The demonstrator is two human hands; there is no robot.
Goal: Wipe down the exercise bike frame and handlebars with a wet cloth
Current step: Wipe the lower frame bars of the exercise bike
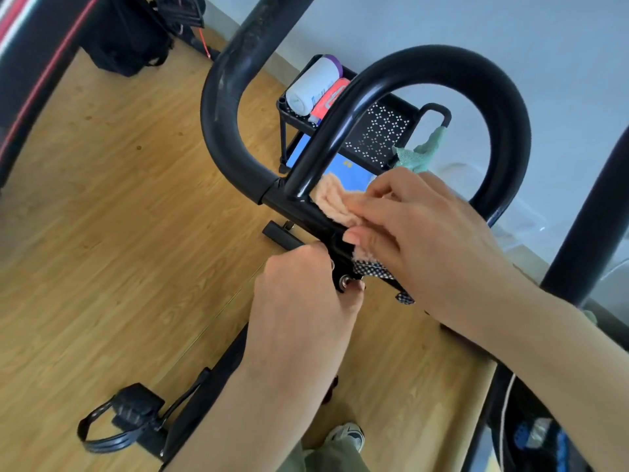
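Head view: my left hand (299, 284) grips the stem bracket (336, 246), seemingly steadying it, while my right hand (418, 240) holds the bunched cloth (335, 202) against the handlebar joint (289, 199).

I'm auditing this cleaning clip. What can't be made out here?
Head view only:
- Whether the cloth is wet: nothing shows it.
- The bike frame joint under the cloth: covered by the right hand.
- Which frame part the left hand grips: the hand itself hides it.
- Label of the bottle on the cart: too small, blurred.
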